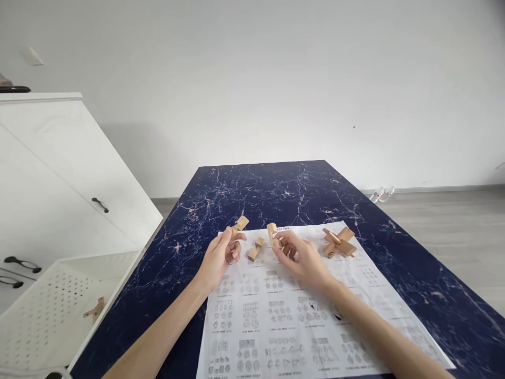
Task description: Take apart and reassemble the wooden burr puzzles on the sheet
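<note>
My left hand is closed on a notched wooden puzzle piece, held above the top left corner of a printed diagram sheet. Between the hands, another wooden block with a notch lies on the paper. My right hand pinches a second notched wooden puzzle piece near the sheet's upper edge; its lower end is partly hidden by the fingers. To the right of that hand sits an assembled cross-shaped wooden puzzle, darker in tone, on the paper.
The sheet lies on a dark blue marbled table against a white wall. At the left stand a white cabinet with black handles and a white perforated bin holding a wooden cross-shaped piece. A clear object is beyond the table's right edge.
</note>
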The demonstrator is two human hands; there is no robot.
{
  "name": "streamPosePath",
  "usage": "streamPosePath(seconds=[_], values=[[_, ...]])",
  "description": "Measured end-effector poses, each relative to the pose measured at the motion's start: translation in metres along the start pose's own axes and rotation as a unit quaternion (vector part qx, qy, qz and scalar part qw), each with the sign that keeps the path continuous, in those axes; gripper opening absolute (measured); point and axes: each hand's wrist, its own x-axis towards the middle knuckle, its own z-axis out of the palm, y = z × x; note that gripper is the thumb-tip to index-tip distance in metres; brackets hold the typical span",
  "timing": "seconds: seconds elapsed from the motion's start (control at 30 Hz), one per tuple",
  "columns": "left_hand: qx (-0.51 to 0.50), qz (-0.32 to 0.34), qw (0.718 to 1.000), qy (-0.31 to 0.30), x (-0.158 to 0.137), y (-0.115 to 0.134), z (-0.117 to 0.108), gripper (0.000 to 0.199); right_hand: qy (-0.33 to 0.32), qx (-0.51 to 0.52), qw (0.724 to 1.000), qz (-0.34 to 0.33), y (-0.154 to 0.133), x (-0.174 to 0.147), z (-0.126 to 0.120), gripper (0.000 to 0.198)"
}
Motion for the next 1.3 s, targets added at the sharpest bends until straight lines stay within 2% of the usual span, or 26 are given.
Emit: streamPosePath(seconds=[0.1,0.3,0.37,0.5,0.67,0.77,1.13,1.3], values=[[-0.027,-0.025,0.999,0.013,0.0,0.0,0.0,0.044,0.009,0.059,0.998,0.023,-0.001,0.002,-0.001,0.03],[-0.054,-0.049,0.997,0.007,-0.005,0.002,0.003,0.035,-0.02,0.136,0.99,0.021,-0.004,-0.001,0.004,0.03],[-0.04,-0.048,0.998,-0.018,-0.009,0.002,0.006,0.034,-0.03,0.15,0.988,0.026,-0.006,-0.003,0.006,0.03],[0.029,-0.029,0.997,-0.072,-0.016,0.001,0.013,0.043,-0.051,0.164,0.985,0.032,-0.012,-0.005,0.008,0.03],[0.101,-0.02,0.993,-0.058,-0.021,-0.001,0.016,0.048,-0.063,0.163,0.984,0.026,-0.017,-0.007,0.012,0.032],[0.119,-0.031,0.99,-0.07,-0.023,-0.002,0.018,0.05,-0.059,0.164,0.984,0.027,-0.019,-0.008,0.014,0.031],[0.128,-0.058,0.985,-0.095,-0.023,0.0,0.02,0.047,-0.053,0.189,0.979,0.045,-0.018,-0.009,0.017,0.026],[0.138,-0.068,0.984,-0.093,-0.024,0.005,0.023,0.044,-0.032,0.236,0.969,0.064,-0.011,-0.011,0.02,0.036]])
